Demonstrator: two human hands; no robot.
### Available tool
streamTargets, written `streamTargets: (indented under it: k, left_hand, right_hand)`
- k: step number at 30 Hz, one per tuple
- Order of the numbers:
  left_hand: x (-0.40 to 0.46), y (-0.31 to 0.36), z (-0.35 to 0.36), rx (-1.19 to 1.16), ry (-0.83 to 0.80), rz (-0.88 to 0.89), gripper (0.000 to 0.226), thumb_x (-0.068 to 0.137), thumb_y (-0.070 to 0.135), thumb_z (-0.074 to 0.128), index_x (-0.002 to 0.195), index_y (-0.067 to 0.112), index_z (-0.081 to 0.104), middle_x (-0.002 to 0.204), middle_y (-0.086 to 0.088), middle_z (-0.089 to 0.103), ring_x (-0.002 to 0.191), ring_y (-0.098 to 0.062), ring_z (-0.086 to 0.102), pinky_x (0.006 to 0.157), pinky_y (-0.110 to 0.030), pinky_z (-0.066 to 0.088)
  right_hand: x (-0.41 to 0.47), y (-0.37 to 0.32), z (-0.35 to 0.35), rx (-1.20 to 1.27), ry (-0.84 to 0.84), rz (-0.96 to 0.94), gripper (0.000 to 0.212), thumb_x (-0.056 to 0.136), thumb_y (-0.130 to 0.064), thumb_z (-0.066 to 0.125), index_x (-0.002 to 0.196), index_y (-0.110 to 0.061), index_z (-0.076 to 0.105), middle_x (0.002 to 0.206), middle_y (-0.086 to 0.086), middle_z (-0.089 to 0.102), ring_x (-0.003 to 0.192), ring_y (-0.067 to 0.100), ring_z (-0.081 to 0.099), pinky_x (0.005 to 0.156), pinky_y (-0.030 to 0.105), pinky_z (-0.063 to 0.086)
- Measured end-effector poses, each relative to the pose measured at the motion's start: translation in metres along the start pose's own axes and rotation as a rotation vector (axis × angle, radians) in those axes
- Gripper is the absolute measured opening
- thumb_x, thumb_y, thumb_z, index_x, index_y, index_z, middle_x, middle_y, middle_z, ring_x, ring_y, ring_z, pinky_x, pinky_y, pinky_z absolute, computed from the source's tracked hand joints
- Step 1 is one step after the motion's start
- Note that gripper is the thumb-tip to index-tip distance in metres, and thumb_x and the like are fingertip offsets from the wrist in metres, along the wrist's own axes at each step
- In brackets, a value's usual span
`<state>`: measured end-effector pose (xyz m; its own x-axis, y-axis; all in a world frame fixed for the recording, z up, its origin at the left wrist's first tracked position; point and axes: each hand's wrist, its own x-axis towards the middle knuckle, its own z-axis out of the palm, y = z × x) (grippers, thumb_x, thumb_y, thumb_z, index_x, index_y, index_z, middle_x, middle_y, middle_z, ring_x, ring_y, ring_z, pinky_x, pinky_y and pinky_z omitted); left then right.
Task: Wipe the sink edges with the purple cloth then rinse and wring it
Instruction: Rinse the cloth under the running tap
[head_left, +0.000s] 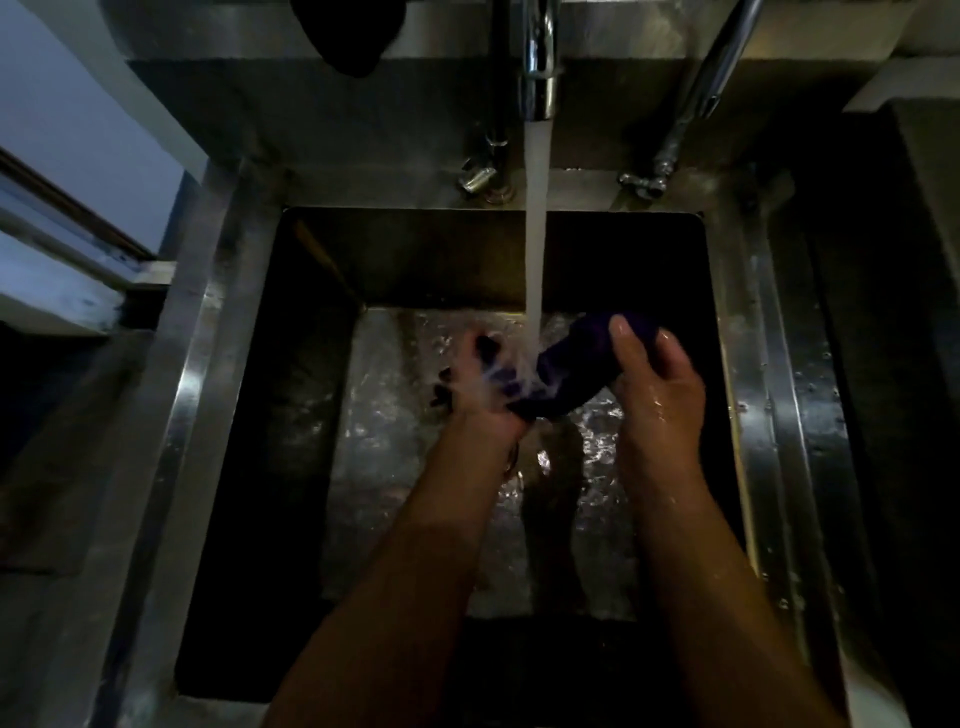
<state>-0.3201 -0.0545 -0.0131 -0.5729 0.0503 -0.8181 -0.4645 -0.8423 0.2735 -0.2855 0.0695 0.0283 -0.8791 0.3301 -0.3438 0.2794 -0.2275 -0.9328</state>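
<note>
The purple cloth (561, 371) is bunched between both hands, low inside the deep steel sink (208, 364). A stream of water (535, 234) falls from the chrome tap (540, 62) and splashes onto the cloth's left part. My left hand (480, 397) grips the cloth's left end, with its fingers partly hidden by splashing water. My right hand (657, 387) holds the right end, fingers curled over the top of the cloth. Both hands and forearms look wet.
A second chrome spout (711, 88) slants at the back right, with valve handles (478, 179) on the sink's rear ledge. A dark object (348, 31) hangs over the back wall. Water covers the basin floor (395, 441). A window frame (67, 249) lies at left.
</note>
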Motion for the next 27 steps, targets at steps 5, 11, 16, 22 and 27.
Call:
streamTargets:
  k: [5,11,16,22,27]
  left_hand:
    - [-0.031,-0.015,-0.026,0.486,-0.098,0.112,0.041,0.097,0.06,0.046,0.109,0.026,0.066,0.112,0.0,0.072,0.094,-0.01,0.07,0.075,-0.027,0.057]
    - [-0.029,-0.014,-0.017,0.409,-0.091,0.147,0.043,0.093,0.06,0.052,0.104,0.024,0.074,0.097,0.004,0.076,0.101,-0.022,0.07,0.072,-0.031,0.058]
    - [-0.017,-0.013,0.018,0.176,-0.021,0.128,0.031,0.089,0.034,0.057,0.074,0.01,0.071,0.079,-0.01,0.066,0.08,-0.027,0.064,0.094,-0.045,0.052]
    - [-0.02,-0.005,0.023,0.123,-0.04,0.096,0.034,0.092,0.04,0.056,0.089,0.008,0.068,0.082,-0.012,0.066,0.075,-0.025,0.064,0.074,-0.034,0.055]
    - [-0.024,0.023,0.028,0.01,-0.087,0.146,0.035,0.095,0.035,0.048,0.098,0.008,0.068,0.088,-0.009,0.071,0.079,-0.022,0.067,0.069,-0.032,0.06]
  right_hand:
    - [-0.02,0.022,0.052,-0.624,-0.125,-0.444,0.022,0.088,-0.049,0.062,0.096,-0.028,0.061,0.097,-0.003,0.061,0.089,0.016,0.059,0.079,0.036,0.052]
    - [-0.015,0.036,0.053,-0.789,0.012,-0.55,0.028,0.094,-0.044,0.06,0.1,-0.017,0.061,0.081,-0.003,0.061,0.07,0.012,0.057,0.068,0.034,0.054]
    - [0.055,0.025,0.05,-0.98,0.037,-0.082,0.04,0.094,-0.043,0.058,0.115,-0.01,0.055,0.102,0.006,0.064,0.095,0.024,0.064,0.078,0.037,0.051]
    - [0.08,-0.019,0.079,-1.25,-0.014,-0.326,0.052,0.094,-0.045,0.054,0.126,-0.003,0.054,0.13,0.018,0.052,0.121,0.037,0.052,0.098,0.051,0.047]
    - [0.107,-0.057,0.094,-1.275,0.05,-0.383,0.048,0.097,-0.054,0.048,0.113,-0.013,0.067,0.114,0.013,0.068,0.105,0.033,0.066,0.088,0.042,0.054]
